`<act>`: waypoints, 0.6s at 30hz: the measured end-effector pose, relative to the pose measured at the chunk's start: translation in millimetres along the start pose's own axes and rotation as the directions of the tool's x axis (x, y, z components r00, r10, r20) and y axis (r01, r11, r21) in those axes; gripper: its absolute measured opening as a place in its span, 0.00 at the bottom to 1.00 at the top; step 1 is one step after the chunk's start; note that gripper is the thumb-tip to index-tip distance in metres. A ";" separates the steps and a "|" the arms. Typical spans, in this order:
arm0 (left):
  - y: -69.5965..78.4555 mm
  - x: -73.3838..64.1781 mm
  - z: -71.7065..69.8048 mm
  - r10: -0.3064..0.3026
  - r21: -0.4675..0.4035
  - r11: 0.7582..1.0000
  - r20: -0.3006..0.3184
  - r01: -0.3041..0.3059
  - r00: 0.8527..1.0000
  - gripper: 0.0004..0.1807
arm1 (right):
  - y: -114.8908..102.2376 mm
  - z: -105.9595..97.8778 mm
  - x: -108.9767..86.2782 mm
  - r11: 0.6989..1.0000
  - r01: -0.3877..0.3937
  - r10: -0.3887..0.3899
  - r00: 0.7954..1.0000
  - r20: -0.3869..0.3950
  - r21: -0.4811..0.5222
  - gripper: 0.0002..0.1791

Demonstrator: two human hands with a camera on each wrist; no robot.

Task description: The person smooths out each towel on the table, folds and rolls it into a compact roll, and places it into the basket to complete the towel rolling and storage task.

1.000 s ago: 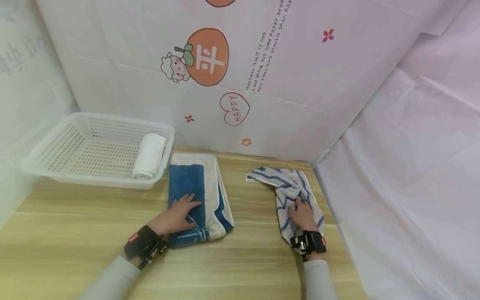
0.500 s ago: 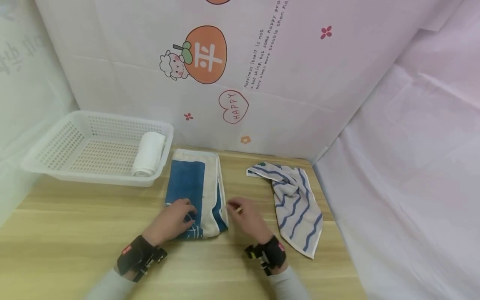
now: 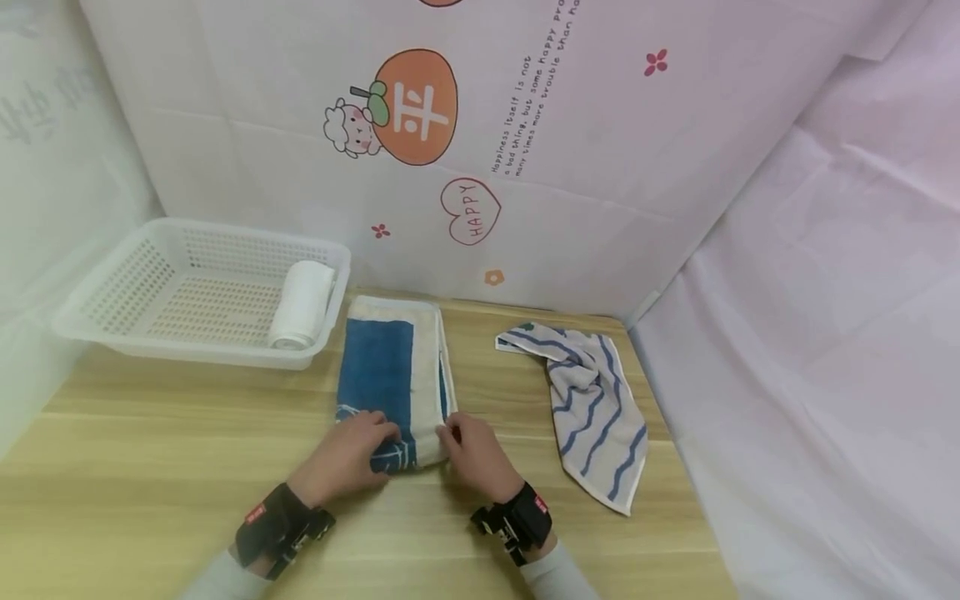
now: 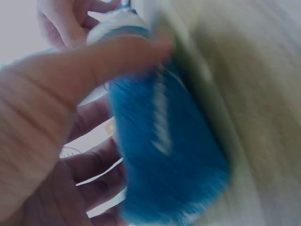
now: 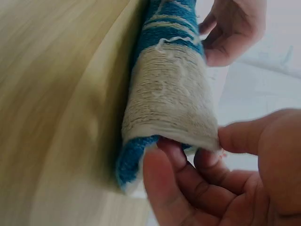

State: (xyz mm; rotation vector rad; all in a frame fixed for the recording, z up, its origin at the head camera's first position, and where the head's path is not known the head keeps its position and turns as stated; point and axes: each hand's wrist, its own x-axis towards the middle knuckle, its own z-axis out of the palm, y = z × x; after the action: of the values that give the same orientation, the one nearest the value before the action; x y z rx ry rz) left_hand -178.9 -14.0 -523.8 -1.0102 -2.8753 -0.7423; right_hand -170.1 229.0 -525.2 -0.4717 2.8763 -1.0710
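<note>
A folded blue and cream towel (image 3: 377, 358) lies flat in the middle of the wooden table in the head view. My left hand (image 3: 347, 454) grips its near left edge. In the left wrist view the thumb crosses the front of the blue fold (image 4: 164, 127), and the other fingers lie on its far side. At the near right corner my right hand (image 3: 480, 460) pinches the cream border (image 5: 174, 103) between thumb and fingers. A crumpled white towel with blue wavy stripes (image 3: 603, 433) lies apart to the right, untouched.
At the back left stands a white perforated plastic basket (image 3: 202, 354). A rolled white towel (image 3: 302, 304) lies inside it at the right end. White printed cloth (image 3: 570, 242) walls the table at the back and sides.
My right hand has left the striped towel and moved left to the blue towel's near right corner. My left hand has shifted slightly toward the near edge and grips it.
</note>
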 end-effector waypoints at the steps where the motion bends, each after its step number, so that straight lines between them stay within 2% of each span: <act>1: -0.7 -0.4 1.4 -0.001 0.005 1.000 -0.002 0.001 1.000 0.28 | 1.4 -1.0 -0.9 1.000 -0.015 0.015 1.000 -0.007 0.015 0.15; 7: -1.0 -2.4 6.6 0.008 0.029 1.000 -0.052 -0.007 0.999 0.27 | 11.5 -3.0 -7.4 0.986 -0.122 0.120 0.993 0.020 0.117 0.15; 10: 0.1 -2.9 7.1 0.011 0.026 1.000 -0.097 -0.008 0.995 0.22 | 13.5 -4.7 -8.6 0.983 -0.127 0.127 0.992 0.012 0.136 0.12; 13: 0.9 -2.2 6.7 0.007 0.027 1.000 -0.139 -0.003 0.990 0.18 | 11.8 -5.7 -9.2 0.995 -0.069 0.074 0.995 -0.064 0.071 0.08; 16: 1.2 -0.8 4.0 -0.001 0.024 1.000 -0.158 0.005 0.987 0.15 | 6.3 -4.3 -9.1 0.998 0.069 -0.069 0.989 -0.130 -0.005 0.12; 18: 0.6 0.8 2.8 -0.012 0.016 1.000 -0.158 0.015 0.987 0.13 | 0.9 -0.4 -8.6 0.985 0.165 -0.171 0.979 -0.111 -0.058 0.17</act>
State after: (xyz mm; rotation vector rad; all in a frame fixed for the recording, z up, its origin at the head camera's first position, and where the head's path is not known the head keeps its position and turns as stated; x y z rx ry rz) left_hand -178.8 -11.9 -525.9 -0.8874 -2.7514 -0.7601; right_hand -162.2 232.4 -526.1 -0.6889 3.0156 -1.0869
